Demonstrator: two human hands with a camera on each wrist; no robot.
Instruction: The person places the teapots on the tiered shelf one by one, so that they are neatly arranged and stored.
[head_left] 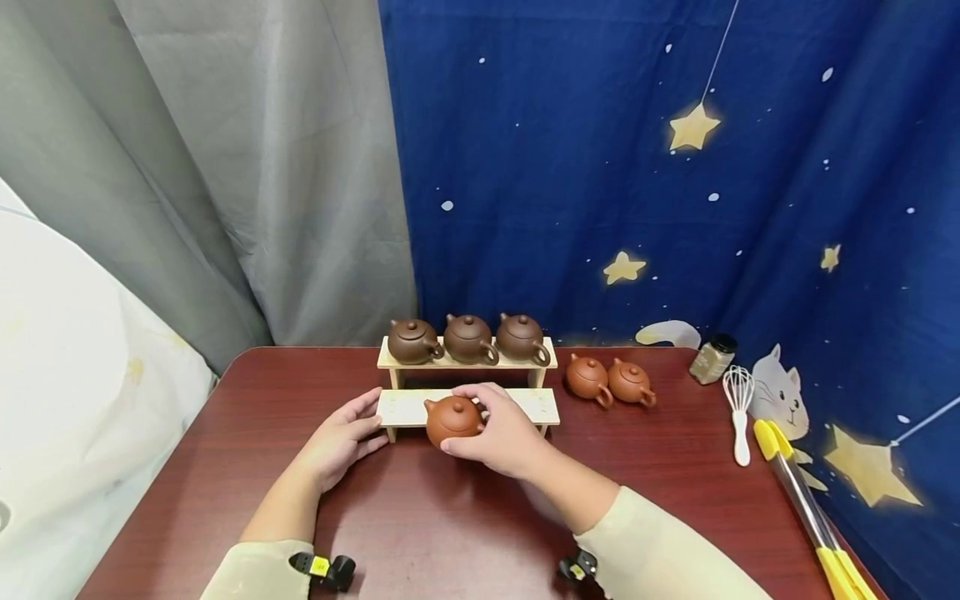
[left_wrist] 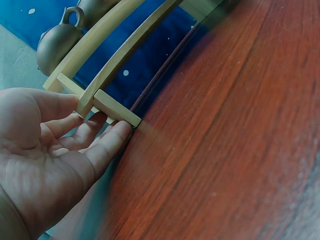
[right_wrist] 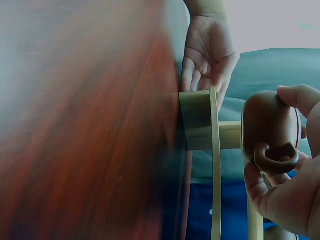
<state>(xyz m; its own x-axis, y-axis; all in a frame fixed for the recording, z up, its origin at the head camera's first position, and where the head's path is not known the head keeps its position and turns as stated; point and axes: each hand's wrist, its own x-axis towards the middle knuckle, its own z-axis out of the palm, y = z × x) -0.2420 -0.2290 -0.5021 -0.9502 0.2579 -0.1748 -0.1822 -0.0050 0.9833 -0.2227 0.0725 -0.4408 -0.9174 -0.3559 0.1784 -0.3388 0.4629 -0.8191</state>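
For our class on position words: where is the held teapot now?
In the head view, the reddish teapot is slightly left of centre, in the right hand, by the front edge of the lower shelf, below the dark teapots.

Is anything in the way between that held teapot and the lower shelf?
Nothing visible: the right hand holds the teapot with only open space between it and the lower shelf; the dark teapots stand on the upper shelf.

Reddish teapot near wooden rack
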